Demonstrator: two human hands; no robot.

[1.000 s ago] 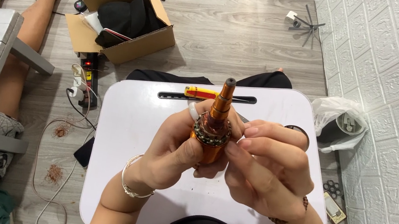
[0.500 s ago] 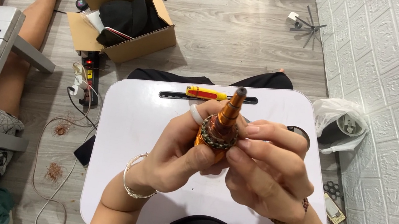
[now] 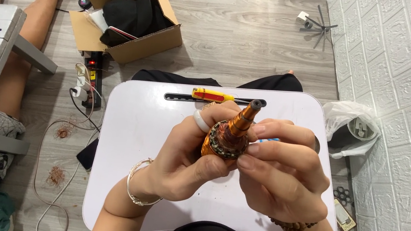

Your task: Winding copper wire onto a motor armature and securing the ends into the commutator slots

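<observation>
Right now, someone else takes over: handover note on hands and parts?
Left hand: wrapped around the copper-wound motor rotor, shaft tip up.
Right hand: fingertips pinch the rotor's winding end.
Rotor is held above the white lap table, not resting on it.
Yellow and red screwdriver lies at the table's far edge, untouched.
Cardboard box sits on the floor beyond.

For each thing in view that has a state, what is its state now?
Motor rotor: held above the table, shaft tilted up and away.
Left hand: closed around the rotor.
Right hand: fingertips on the rotor.
Cardboard box: open, dark cloth inside.
Power strip: red light on.
Plastic bag: open.
</observation>
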